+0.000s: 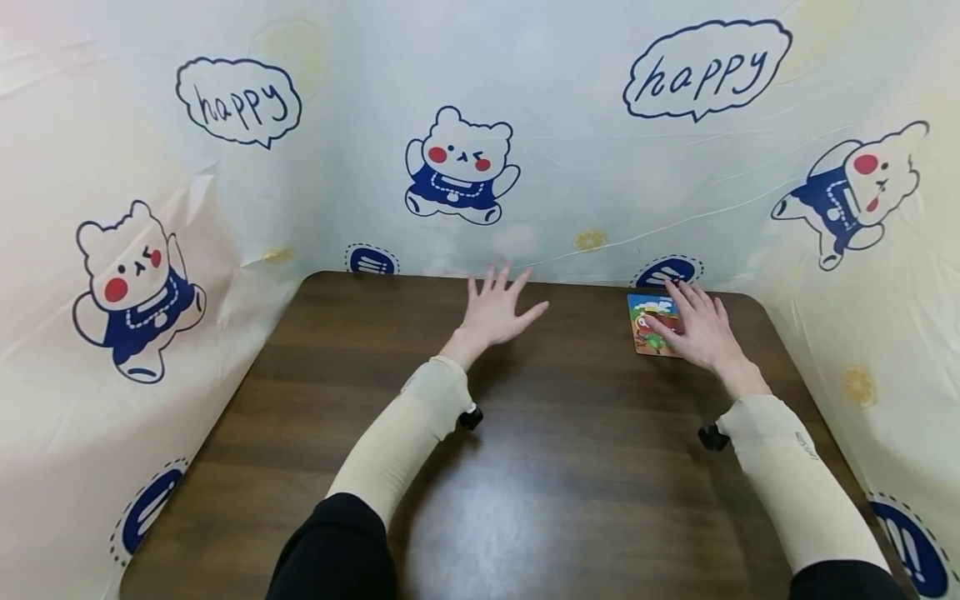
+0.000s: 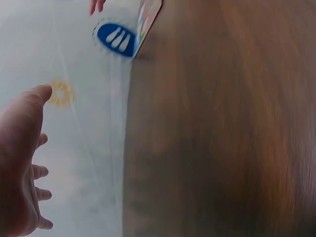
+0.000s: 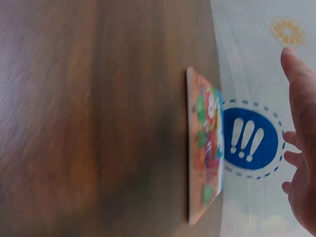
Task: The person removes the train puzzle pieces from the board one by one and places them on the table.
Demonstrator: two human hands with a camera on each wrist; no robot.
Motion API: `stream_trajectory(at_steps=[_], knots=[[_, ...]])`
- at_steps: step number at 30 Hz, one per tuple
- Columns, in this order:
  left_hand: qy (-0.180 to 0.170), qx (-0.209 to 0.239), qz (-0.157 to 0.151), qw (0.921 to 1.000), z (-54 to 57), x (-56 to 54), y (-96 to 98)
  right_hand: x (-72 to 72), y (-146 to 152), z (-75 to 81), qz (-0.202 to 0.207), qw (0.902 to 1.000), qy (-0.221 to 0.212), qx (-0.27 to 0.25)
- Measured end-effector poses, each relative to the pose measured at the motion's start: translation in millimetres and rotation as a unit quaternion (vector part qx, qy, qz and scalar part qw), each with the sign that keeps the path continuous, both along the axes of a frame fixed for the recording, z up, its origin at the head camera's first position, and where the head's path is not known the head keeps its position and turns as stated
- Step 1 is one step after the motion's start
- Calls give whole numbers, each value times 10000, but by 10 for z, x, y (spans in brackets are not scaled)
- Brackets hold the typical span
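Note:
A small square board with a colourful cartoon picture (image 1: 647,323) lies flat on the brown table (image 1: 525,467), close to its far right corner. Over its right part hovers my right hand (image 1: 703,329), fingers spread, hiding some of the picture. In the right wrist view the board (image 3: 205,153) shows at a slant, and the right hand (image 3: 303,133) stands apart from it. My left hand (image 1: 495,312) is above the far middle of the table, fingers spread wide and holding nothing. The left wrist view shows this hand (image 2: 22,163) against the pale curtain.
A pale curtain (image 1: 570,158) with printed bears and "happy" bubbles surrounds the table's back and both sides. The table's far edge (image 1: 420,277) runs just beneath it. Dark wrist cameras are strapped under both forearms.

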State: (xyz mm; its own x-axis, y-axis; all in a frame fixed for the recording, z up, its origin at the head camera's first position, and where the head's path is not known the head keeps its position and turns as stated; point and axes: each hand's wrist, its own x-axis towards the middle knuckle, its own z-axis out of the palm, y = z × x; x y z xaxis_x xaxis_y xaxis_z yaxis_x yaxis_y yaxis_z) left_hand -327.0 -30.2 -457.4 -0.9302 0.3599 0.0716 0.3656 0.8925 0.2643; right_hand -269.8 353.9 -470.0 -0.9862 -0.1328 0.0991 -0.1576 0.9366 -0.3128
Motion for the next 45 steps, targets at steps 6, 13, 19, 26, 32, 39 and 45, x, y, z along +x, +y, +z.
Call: stream_trajectory(at_steps=[6, 13, 19, 26, 32, 39, 45], knots=[[-146, -79, -305, 9994, -151, 80, 456, 66, 229, -149, -136, 9997, -160, 124], [-387, -276, -627, 9969, -357, 188, 970, 169, 510, -279, -405, 9979, -488, 150], [-772, -413, -769, 9932, -502, 225, 1345, 212, 639, -390, -528, 9958, -745, 95], [-1009, -592, -829, 9897, -623, 191, 1645, 244, 760, -449, -671, 9940, -850, 126], [-982, -821, -972, 9870, -619, 321, 1772, 219, 785, -515, -596, 9943, -872, 160], [-995, -1113, -1153, 9821, -679, 418, 1874, 168, 776, -604, -510, 9936, -997, 170], [-962, -1286, -1419, 9768, -713, 474, 1908, 171, 816, -612, -518, 9925, -1101, 90]])
